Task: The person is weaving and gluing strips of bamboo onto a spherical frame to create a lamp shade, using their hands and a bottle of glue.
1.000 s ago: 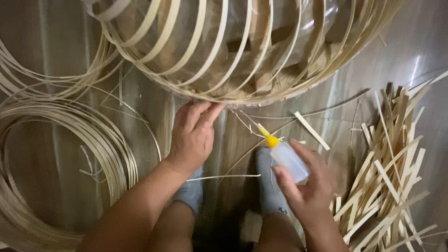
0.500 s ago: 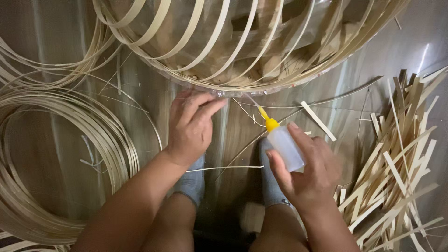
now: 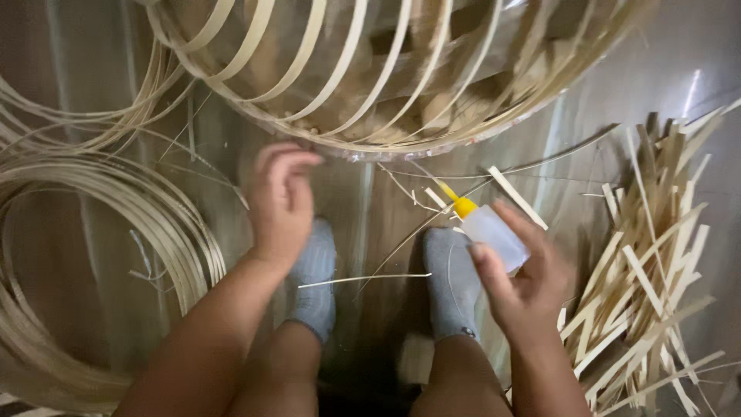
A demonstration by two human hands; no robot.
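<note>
A large round frame of bent bamboo strips (image 3: 386, 85) fills the top of the view. My left hand (image 3: 279, 202) hovers just below its lower rim, fingers curled and apart, holding nothing; it is blurred. My right hand (image 3: 525, 279) grips a small white squeeze bottle with a yellow nozzle (image 3: 486, 228), its tip pointing up-left toward the rim. Both my feet in grey socks (image 3: 316, 278) rest on the floor below the frame.
Coils of thin bamboo strip (image 3: 93, 255) lie at the left. A heap of short cut bamboo pieces (image 3: 656, 270) lies at the right. Loose thin slivers (image 3: 363, 279) are scattered on the shiny floor between my feet and the frame.
My left hand has lifted off the frame's rim and shifted left. My right hand with the bottle has stayed near the same place, slightly lower.
</note>
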